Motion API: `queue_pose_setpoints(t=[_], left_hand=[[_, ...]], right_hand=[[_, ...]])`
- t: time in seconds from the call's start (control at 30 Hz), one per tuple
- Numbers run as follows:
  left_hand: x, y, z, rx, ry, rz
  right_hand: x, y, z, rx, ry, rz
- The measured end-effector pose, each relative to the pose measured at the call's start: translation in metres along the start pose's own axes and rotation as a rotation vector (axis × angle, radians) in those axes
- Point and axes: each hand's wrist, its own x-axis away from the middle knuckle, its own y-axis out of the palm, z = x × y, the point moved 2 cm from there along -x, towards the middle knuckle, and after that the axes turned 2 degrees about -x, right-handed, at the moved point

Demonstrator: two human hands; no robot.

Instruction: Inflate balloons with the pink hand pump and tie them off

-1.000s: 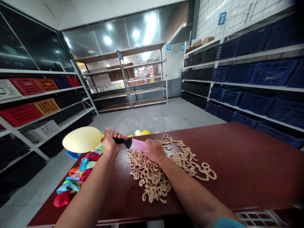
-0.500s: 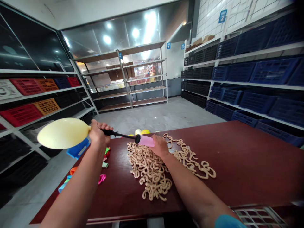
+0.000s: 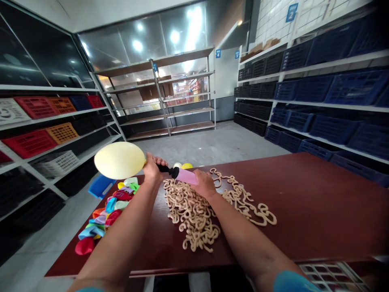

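Observation:
My left hand [image 3: 153, 167] is closed around the black end of a balloon pump, right at the neck of a pale yellow balloon [image 3: 119, 160]. The balloon is swollen and points left. Wrapped around the pump's pink barrel [image 3: 186, 176] is my right hand [image 3: 204, 183]. The pump's black shaft hardly shows between handle and barrel. Below the pump, a heap of beige, curled, rope-like strands [image 3: 194, 215] lies on the dark red table [image 3: 304, 202]. Left of my left forearm, several limp balloons [image 3: 112, 207] in mixed colours are spread along the table edge.
A blue plastic stool or crate [image 3: 101, 186] stands beyond the table's left edge. Round yellow and white balloons [image 3: 186, 166] show behind the far edge. Shelves with red and orange crates [image 3: 36, 107] line the left; blue crates [image 3: 334, 129] fill the right shelves.
My left hand and the yellow balloon have moved right, toward the pink barrel. The pump's shaft has slid in, and more limp balloons show on the left.

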Motion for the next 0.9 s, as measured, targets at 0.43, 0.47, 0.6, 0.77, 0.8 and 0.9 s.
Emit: queue_pose_setpoints(t=[0.43, 0.47, 0.6, 0.77, 0.8, 0.9], left_hand=[[-0.032, -0.018, 0.082, -0.074, 0.107, 0.011], [-0.03, -0.017, 0.076, -0.068, 0.1, 0.007], [-0.017, -0.007, 0.038, -0.06, 0.047, 0.005], [-0.001, 0.0, -0.015, -0.021, -0.042, -0.005], [0.001, 0.0, -0.02, -0.017, -0.051, -0.007], [0.001, -0.001, -0.016, -0.02, -0.041, -0.009]], right_hand=[[0.002, 0.007, 0.005, 0.006, 0.048, -0.008], [0.003, 0.006, 0.005, 0.012, 0.049, -0.003], [0.005, 0.007, 0.001, 0.006, 0.038, 0.002], [0.006, 0.007, -0.003, -0.013, 0.045, -0.029], [0.006, 0.006, -0.003, -0.02, 0.044, -0.03], [0.005, 0.005, -0.005, -0.049, 0.021, -0.007]])
